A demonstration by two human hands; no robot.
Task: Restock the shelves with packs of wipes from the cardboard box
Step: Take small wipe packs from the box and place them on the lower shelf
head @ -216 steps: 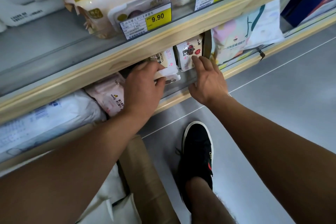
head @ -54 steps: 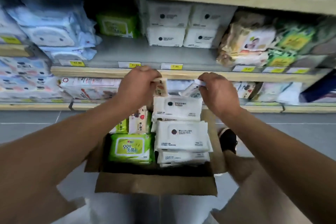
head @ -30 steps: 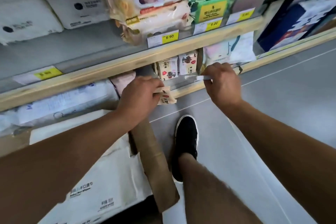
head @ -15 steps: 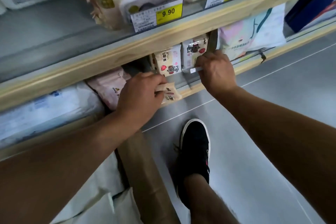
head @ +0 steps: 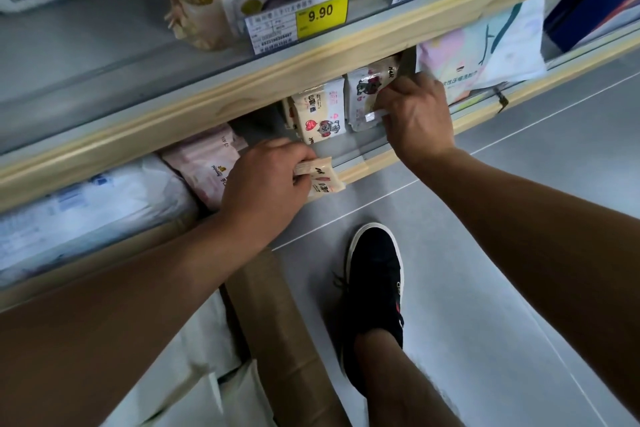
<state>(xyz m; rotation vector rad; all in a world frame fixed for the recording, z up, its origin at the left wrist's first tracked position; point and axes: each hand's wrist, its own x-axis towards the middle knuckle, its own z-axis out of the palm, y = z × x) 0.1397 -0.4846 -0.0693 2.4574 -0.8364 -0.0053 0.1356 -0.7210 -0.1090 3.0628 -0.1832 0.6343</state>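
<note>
The shelf edge is pale wood over a grey deck. Its price tag is yellow with black digits beside a white label. The small wipes pack standing on the lower shelf is cream and white with a red heart and a grey cartoon animal. The pack near it is beige with red marks. Further left a pack is pale pink. The shoe is black with a white sole rim, the floor grey with thin white lines, the cardboard box brown.

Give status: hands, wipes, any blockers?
Left hand grips small wipes pack at bottom shelf lip. Right hand pinches pack standing on shelf. No blockers visible.
</note>
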